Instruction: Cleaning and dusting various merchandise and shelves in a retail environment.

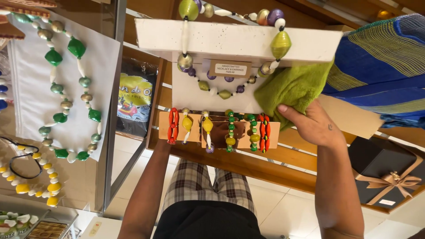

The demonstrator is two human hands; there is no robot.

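Right hand (315,126) presses a green cloth (292,90) against the edge of a white display stand (239,42), grip closed on the cloth. The stand carries a beaded necklace (223,86) and a card of earrings (219,130). Left hand is hidden behind the earring card; its grip cannot be told. Blue striped fabric (380,57) hangs just beside the cloth.

Bright even daylight, soft shadows, sharp focus, slight edge distortion
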